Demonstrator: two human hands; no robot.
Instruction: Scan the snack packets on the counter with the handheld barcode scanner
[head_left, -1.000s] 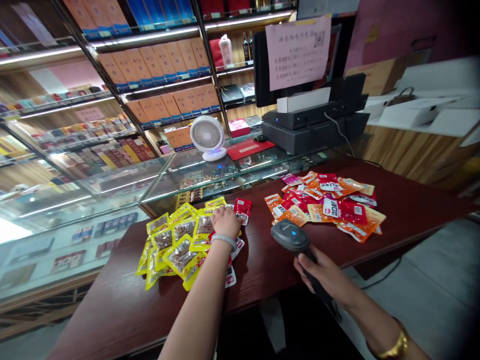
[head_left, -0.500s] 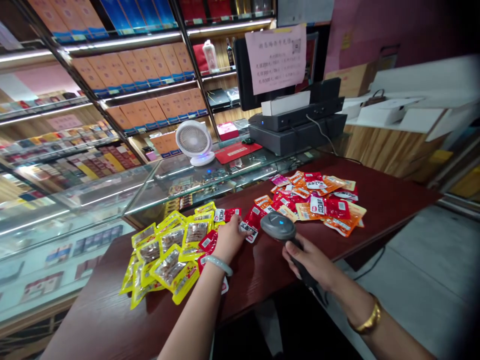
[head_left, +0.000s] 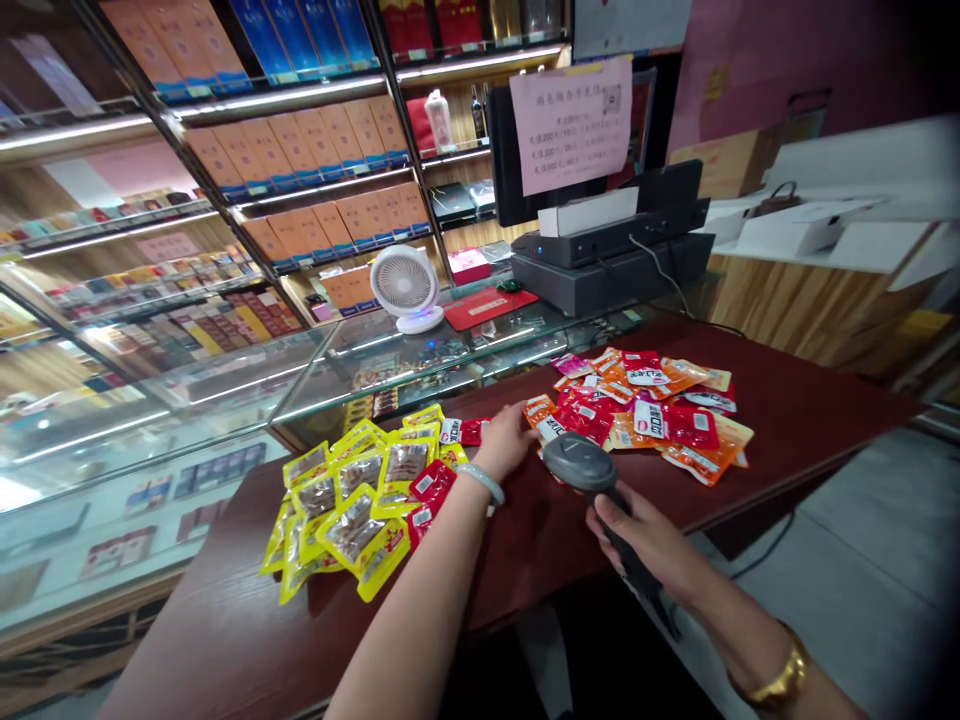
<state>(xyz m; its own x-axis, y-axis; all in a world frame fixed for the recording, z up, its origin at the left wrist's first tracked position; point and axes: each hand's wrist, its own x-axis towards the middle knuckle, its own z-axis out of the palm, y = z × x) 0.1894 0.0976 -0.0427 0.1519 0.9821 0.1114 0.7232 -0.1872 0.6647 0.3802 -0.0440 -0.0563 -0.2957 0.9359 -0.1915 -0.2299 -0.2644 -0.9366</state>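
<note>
My left hand (head_left: 506, 442), a pale bangle at its wrist, reaches over the table between two piles of snack packets. Its fingers are bent and closed at the edge of a red-and-white snack packet (head_left: 551, 429), which the scanner partly covers. An orange packet (head_left: 538, 408) lies just beyond the fingertips. In my right hand (head_left: 645, 535) is a dark grey barcode scanner (head_left: 579, 462), gripped by its handle, its head above the table. Yellow snack packets (head_left: 360, 530) and a few red ones (head_left: 433, 482) lie left of my left forearm.
A pile of red and orange packets (head_left: 675, 425) covers the table (head_left: 810, 400) at right. Behind stands a glass counter (head_left: 315, 375) with a white fan (head_left: 406, 285), a red mat (head_left: 487, 308) and a cash register (head_left: 611, 270). Boxes fill the shelves beyond.
My left hand has moved right and farther across the table, with the red-and-white packet shifting right beside it. The view has swung slightly left. My right hand still grips the scanner.
</note>
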